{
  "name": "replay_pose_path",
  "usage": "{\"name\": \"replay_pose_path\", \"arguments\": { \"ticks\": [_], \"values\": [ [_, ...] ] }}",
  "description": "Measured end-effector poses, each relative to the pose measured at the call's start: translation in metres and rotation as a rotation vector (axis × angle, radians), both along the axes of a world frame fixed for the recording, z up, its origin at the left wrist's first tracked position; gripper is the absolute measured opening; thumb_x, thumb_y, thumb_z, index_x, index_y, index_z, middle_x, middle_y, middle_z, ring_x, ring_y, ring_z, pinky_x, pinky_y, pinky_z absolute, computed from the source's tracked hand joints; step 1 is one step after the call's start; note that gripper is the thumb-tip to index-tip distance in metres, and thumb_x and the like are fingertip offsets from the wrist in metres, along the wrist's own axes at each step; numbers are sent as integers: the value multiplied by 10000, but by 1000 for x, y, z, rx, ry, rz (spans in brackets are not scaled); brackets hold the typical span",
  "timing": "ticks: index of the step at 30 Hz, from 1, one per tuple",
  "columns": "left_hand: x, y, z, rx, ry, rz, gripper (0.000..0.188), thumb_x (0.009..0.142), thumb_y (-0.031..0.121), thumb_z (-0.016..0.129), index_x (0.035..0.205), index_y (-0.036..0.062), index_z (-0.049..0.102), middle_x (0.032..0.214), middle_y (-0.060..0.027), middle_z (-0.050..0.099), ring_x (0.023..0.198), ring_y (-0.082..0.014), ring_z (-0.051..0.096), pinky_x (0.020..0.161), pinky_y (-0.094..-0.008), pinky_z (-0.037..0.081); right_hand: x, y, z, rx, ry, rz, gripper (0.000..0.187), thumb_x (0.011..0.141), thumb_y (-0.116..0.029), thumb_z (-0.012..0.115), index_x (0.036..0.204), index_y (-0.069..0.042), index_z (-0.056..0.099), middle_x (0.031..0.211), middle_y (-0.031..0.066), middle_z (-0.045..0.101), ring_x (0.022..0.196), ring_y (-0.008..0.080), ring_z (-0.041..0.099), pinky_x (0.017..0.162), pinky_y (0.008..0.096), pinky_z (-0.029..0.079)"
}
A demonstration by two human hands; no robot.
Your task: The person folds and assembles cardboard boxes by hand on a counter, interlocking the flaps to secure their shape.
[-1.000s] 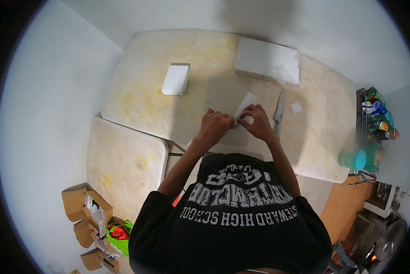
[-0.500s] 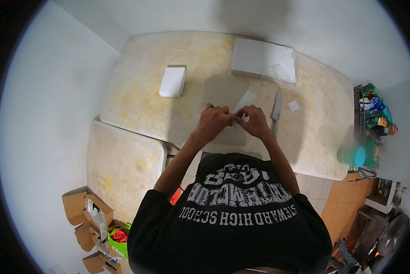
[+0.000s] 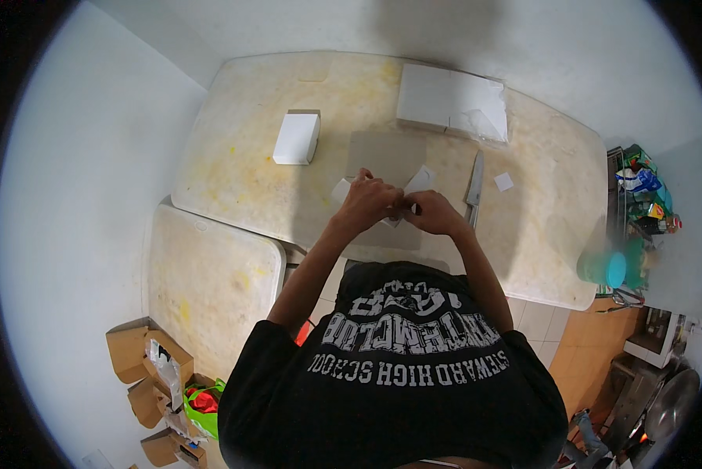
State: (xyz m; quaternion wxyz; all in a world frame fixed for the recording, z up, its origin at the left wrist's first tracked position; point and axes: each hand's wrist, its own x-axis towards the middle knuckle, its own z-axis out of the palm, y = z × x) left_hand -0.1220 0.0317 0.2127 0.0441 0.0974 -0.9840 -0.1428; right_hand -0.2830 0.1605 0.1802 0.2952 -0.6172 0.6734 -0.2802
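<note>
Where the two hands meet, above the near part of a pale, yellow-stained table [image 3: 241, 168]: one piece of white card [image 3: 421, 179], angled, with parts showing beyond the right fingers, to the left of the left hand and below the fingertips; whether these parts are all joined is hidden.

Left hand [image 3: 372, 199]: nearly closed, fingers curled, the card gripped at the fingertips.

Right hand [image 3: 433, 213]: fingers bent, thumb and forefinger drawn together on the card, close against the left fingertips.

Beneath both: a flat grey rectangle [image 3: 386, 152], sheet or shadow not certain.

Right of the hands: one kitchen knife [image 3: 474, 178], lying flat, blade pointing away from the person, handle just beside the right wrist. Near the blade, on its right: one small white square [image 3: 504, 182].

Left of the hands, farther back: one white carton [image 3: 295, 139], well apart.

At the far edge: one long white package [image 3: 445, 98], clear plastic at its right end.

Right end of table: one turquoise-lidded container [image 3: 615, 270].
</note>
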Motion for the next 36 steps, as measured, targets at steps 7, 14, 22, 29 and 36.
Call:
{"name": "replay_pose_path", "arguments": {
  "ticks": [7, 14, 22, 29, 36],
  "values": [
    [0, 0, -13, -230, 117, -47, 85, 802, 198, 689, 877, 174, 657, 819, 3, 684, 874, -200, 660, 944, -448, 394, -5, -7, 9, 103, -128, 56, 253, 857, -238, 689, 992, -24, 699, 808, 138, 709, 692, 259, 676, 666, 363, 538],
    [17, 8, -17, -131, 220, 33, 89, 840, 150, 633, 925, 156, 658, 889, -21, 693, 928, -209, 659, 958, -457, 435, 2, -2, -13, 27, -51, -101, 252, 858, -256, 671, 1002, -53, 713, 862, 150, 718, 788, 307, 697, 738, 401, 543],
    [29, 11, -10, 308, -108, 338, 147, 893, 179, 600, 987, 115, 694, 944, -99, 714, 888, -335, 680, 784, -464, 532, 18, 2, -5, -15, 70, -59, 201, 806, -194, 714, 969, -76, 711, 829, 103, 718, 771, 250, 702, 714, 360, 550],
    [42, 1, -50, 577, -147, 224, 243, 934, 223, 585, 985, 20, 709, 865, -176, 708, 781, -282, 692, 727, -410, 532, 23, 3, -11, -83, 48, 10, 214, 847, -272, 682, 941, -81, 662, 832, 119, 702, 791, 316, 686, 686, 440, 528],
    [42, 27, -55, 985, -60, 478, 319, 975, 235, 558, 983, -60, 678, 758, -130, 670, 704, -168, 637, 655, -352, 524, 30, 10, -9, -144, 49, -25, 209, 866, -251, 654, 1001, -94, 672, 898, 128, 697, 800, 312, 681, 695, 423, 542]
  ]
}}
